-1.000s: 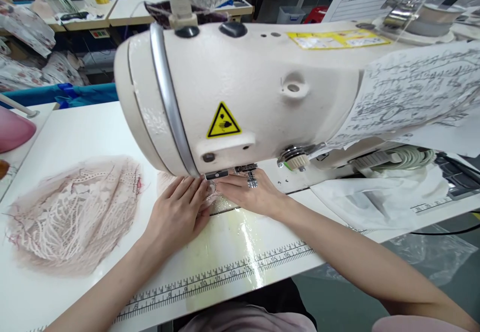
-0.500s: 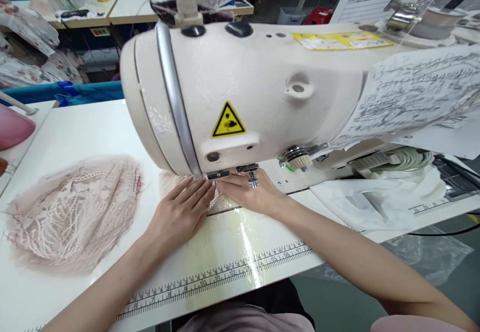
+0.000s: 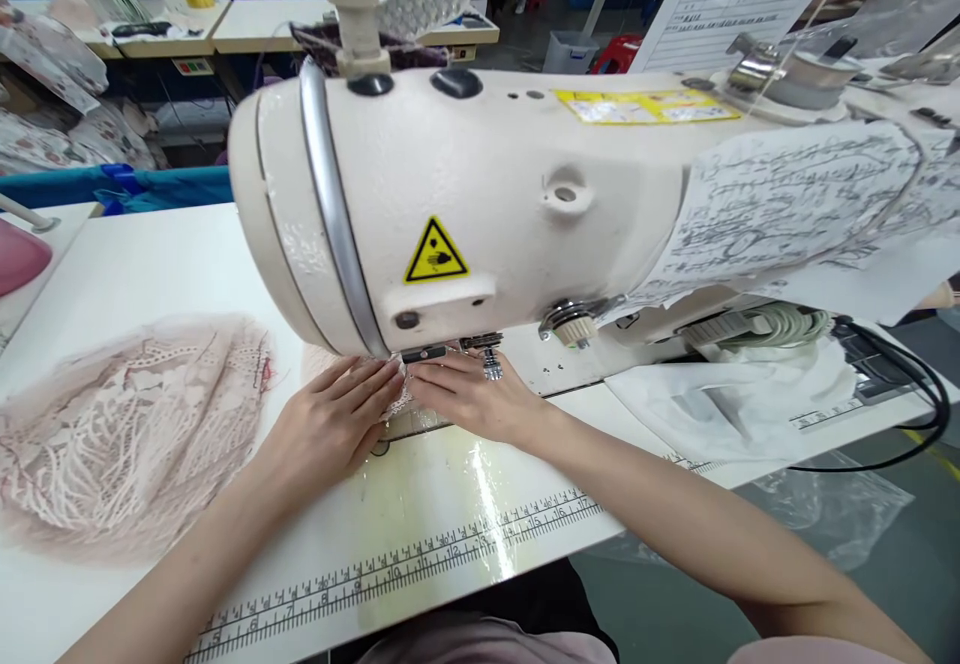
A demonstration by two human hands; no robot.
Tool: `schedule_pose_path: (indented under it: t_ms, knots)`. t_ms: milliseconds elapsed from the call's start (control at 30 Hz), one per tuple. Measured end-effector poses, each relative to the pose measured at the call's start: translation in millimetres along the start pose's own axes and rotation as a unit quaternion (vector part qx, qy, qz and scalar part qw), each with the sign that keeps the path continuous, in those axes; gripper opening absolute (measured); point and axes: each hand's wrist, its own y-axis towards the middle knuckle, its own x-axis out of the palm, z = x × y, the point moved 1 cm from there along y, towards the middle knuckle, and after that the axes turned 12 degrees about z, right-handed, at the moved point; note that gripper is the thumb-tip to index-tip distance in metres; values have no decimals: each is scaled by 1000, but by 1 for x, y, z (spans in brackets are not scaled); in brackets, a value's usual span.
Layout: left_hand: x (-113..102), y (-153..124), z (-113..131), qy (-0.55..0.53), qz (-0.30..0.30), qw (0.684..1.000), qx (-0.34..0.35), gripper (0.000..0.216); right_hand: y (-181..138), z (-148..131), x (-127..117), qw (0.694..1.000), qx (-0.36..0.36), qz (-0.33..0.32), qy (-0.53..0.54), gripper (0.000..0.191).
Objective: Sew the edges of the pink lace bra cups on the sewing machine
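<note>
A cream sewing machine (image 3: pixel 480 194) fills the middle of the view. Under its head lies a small pink lace piece (image 3: pixel 396 399). My left hand (image 3: pixel 330 422) lies flat on it, fingers stretched toward the presser foot (image 3: pixel 424 354). My right hand (image 3: pixel 472 394), with a ring on one finger, presses the lace from the right, its fingertips meeting those of my left hand. The needle area is partly hidden by the machine head.
A pile of pink lace pieces (image 3: pixel 120 424) lies on the white table (image 3: pixel 150 264) at the left. A ruler strip (image 3: pixel 390 574) runs along the front edge. Printed paper (image 3: pixel 787 214) hangs over the machine arm; white cloth (image 3: pixel 720 394) and a black cable (image 3: pixel 915 404) lie right.
Both hands stay at the presser foot with the lace under them. The view has shifted slightly, so the lace pile sits further left.
</note>
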Motion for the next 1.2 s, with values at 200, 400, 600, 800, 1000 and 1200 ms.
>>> schedule_pose_path:
  t_ms: [200, 400, 600, 800, 1000, 1200]
  knots:
    - [1, 3, 3, 13, 7, 1000, 1, 39, 0, -5, 5, 999, -30, 28, 30, 18]
    - [1, 3, 4, 29, -3, 1000, 4, 39, 3, -5, 4, 997, -38, 46, 56, 16]
    - [1, 4, 5, 26, 9, 1000, -13, 38, 2, -4, 5, 996, -22, 30, 75, 22]
    - [3, 6, 6, 34, 15, 999, -21, 37, 0, -3, 7, 996, -17, 14, 86, 22]
    - [6, 3, 8, 33, 6, 998, -46, 38, -1, -1, 7, 996, 9, 24, 80, 22]
    - [6, 6, 11, 59, 1, 998, -33, 37, -1, 1, 1, 997, 31, 17, 62, 27]
